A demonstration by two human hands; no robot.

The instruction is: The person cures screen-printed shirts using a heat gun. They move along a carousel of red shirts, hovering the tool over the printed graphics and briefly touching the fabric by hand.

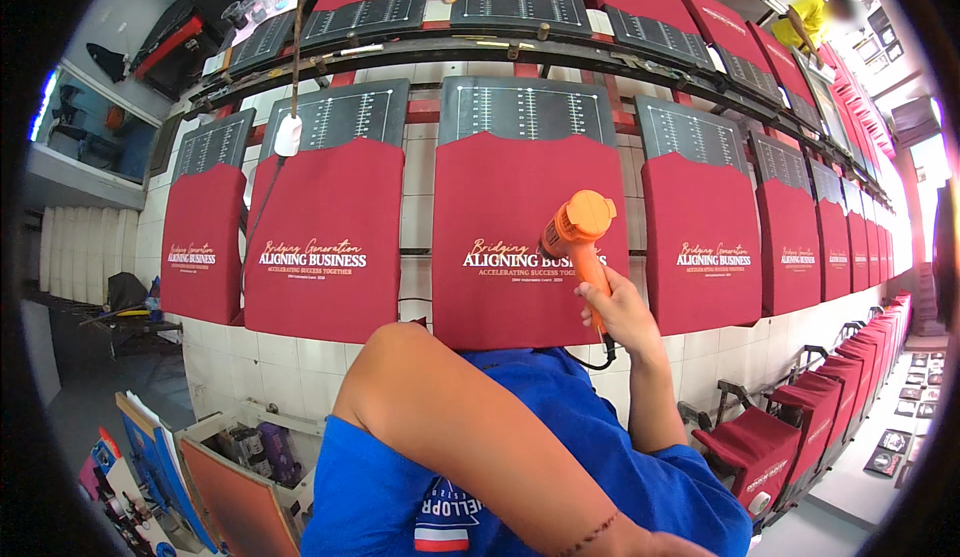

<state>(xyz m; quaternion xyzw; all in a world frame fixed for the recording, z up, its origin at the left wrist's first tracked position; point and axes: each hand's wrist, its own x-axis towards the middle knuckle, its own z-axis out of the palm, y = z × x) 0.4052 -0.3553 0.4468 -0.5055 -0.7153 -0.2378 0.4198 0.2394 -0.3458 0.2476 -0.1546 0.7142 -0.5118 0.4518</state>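
Observation:
My right hand (625, 312) is wrapped round the handle of an orange hair dryer (583, 219). Its dark nozzle points down and left at the white and gold print on a dark red shirt (490, 302), and it hides part of the lettering. This shirt lies flat over a board with a ruled dark top (525, 107). A black cord hangs from the handle. My left forearm (480, 407) crosses in front of my blue shirt. Only the back of my left hand (672, 545) shows at the lower edge; its fingers are cut off.
More printed red shirts on boards (325, 247) stand in rows at both sides and beyond a dark rail (420, 54). A white socket block (288, 137) hangs from a cord. Lower left holds a cart (290, 447) with panels. Far right, a person in yellow (803, 22) leans over boards.

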